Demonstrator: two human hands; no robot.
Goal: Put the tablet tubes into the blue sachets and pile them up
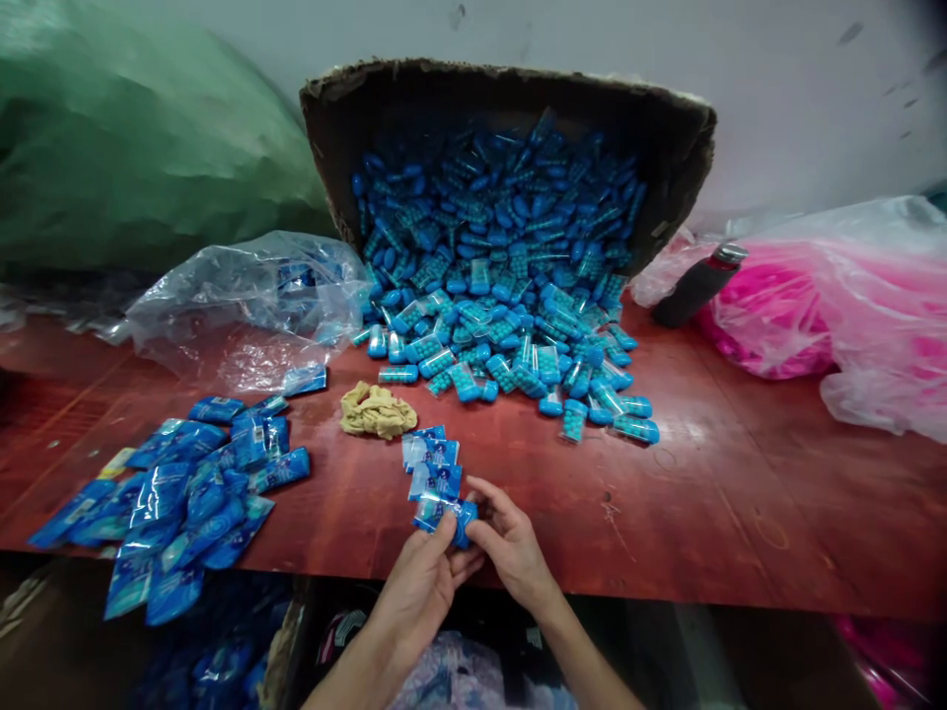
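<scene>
My left hand (423, 580) and my right hand (516, 548) meet at the table's front edge, thumbs and fingers closed around a small blue packet (465, 523). Fingers cover part of it, and whether a container sits inside cannot be made out. Just beyond lies an overlapping row of flat blue-and-white printed sleeves (435, 480), its near end touching the held packet. Behind that row is a crumpled yellowish cloth or glove (378, 411). To the left, a heap of filled blue packets (184, 493) partly hangs over the edge.
A tipped cardboard box (326, 128) spills clear, blue-capped containers (503, 296) onto the red table (710, 513). Left are a clear plastic bag (244, 296) and a large green sack (148, 148). A dark bottle (695, 288) leans by pink bags (784, 306). Below, an open box holds blue packets (222, 661).
</scene>
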